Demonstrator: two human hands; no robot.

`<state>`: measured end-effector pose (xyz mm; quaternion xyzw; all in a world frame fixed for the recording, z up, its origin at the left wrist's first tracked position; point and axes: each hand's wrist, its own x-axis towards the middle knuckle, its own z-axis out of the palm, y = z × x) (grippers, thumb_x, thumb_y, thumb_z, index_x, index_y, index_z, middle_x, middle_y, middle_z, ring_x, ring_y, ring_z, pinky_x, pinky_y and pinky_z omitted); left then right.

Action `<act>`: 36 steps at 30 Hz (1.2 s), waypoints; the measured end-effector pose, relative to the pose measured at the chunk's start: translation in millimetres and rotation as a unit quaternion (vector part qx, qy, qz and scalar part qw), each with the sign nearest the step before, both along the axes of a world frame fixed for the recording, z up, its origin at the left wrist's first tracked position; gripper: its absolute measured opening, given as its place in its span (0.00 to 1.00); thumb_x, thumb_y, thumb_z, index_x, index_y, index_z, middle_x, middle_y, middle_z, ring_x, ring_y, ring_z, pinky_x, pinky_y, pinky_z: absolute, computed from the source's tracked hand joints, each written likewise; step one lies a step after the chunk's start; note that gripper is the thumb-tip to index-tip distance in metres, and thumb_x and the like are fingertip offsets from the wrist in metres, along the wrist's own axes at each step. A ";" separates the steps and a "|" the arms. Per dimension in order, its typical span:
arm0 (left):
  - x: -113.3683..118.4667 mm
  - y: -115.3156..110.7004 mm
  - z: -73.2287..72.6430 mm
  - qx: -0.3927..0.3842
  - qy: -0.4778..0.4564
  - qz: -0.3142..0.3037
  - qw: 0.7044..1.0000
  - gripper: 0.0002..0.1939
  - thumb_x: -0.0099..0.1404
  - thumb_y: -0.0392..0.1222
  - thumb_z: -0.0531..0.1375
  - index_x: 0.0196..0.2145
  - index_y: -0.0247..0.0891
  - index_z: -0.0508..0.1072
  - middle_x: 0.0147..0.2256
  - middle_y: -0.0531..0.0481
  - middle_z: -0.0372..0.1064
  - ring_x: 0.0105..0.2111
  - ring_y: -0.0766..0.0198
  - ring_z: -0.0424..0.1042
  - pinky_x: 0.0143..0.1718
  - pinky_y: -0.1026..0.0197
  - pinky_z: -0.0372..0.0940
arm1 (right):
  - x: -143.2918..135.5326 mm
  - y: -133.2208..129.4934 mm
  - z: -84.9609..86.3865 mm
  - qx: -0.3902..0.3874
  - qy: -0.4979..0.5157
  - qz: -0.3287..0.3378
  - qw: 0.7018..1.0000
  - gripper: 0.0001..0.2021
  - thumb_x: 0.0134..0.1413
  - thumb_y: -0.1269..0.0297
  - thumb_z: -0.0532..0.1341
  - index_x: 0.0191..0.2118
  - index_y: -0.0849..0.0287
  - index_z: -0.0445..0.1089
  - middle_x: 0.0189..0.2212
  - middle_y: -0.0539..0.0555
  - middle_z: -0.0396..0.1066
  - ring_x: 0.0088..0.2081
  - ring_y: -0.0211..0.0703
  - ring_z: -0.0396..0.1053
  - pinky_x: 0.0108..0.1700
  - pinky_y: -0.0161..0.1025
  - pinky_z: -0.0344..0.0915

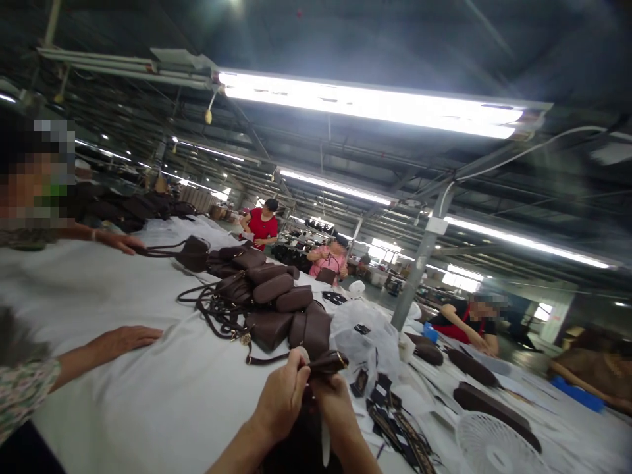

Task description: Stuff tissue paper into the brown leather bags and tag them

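Note:
My left hand (pixel 284 395) is closed, thumb and fingers pinched at the near end of a dark brown leather piece (pixel 326 362) with a gold-coloured fitting. Beneath that piece, my right hand (pixel 336 401) is wrapped round its lower side. A pale, narrow object (pixel 325 444) points down beside my right palm; what it is I cannot tell. Just beyond my hands lies a heap of brown leather bags (pixel 269 329) with straps (pixel 210 316) trailing to the left. Part of the brown piece is hidden by my fingers.
A person at the left rests one hand (pixel 131 339) on the white-covered table (pixel 113 283) and holds a bag strap with the other. Clear plastic (pixel 363 336), black tags (pixel 382 392) and a white fan (pixel 496 447) lie right. Other people work beyond a metal post (pixel 415 276).

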<state>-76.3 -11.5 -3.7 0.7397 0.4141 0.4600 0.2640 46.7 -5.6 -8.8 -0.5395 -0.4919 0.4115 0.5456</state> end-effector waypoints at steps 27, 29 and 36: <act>10.8 19.2 -4.2 -0.001 -0.126 -0.013 0.992 0.17 0.67 0.48 0.50 0.29 0.37 0.72 0.27 0.49 0.71 0.30 0.61 0.67 0.34 0.62 0.63 | 4.9 -38.8 16.7 -0.041 -0.058 0.020 0.997 0.19 0.42 0.51 0.67 0.36 0.60 0.66 0.20 0.47 0.67 0.19 0.39 0.67 0.14 0.30 0.58; 12.7 20.8 -3.0 -0.001 -0.117 -0.037 0.992 0.17 0.67 0.48 0.50 0.29 0.36 0.72 0.27 0.50 0.70 0.30 0.62 0.66 0.34 0.62 0.62 | 12.3 -47.5 18.4 0.003 -0.126 -0.010 0.992 0.15 0.45 0.54 0.64 0.36 0.58 0.66 0.19 0.46 0.66 0.19 0.40 0.67 0.13 0.30 0.57; 18.1 20.9 -7.5 0.043 -0.108 -0.056 0.992 0.18 0.67 0.47 0.51 0.25 0.36 0.72 0.28 0.51 0.65 0.30 0.63 0.67 0.33 0.63 0.61 | 30.3 -53.4 30.2 0.108 -0.058 0.190 0.974 0.21 0.38 0.62 0.70 0.43 0.56 0.71 0.37 0.53 0.75 0.39 0.46 0.73 0.41 0.39 0.70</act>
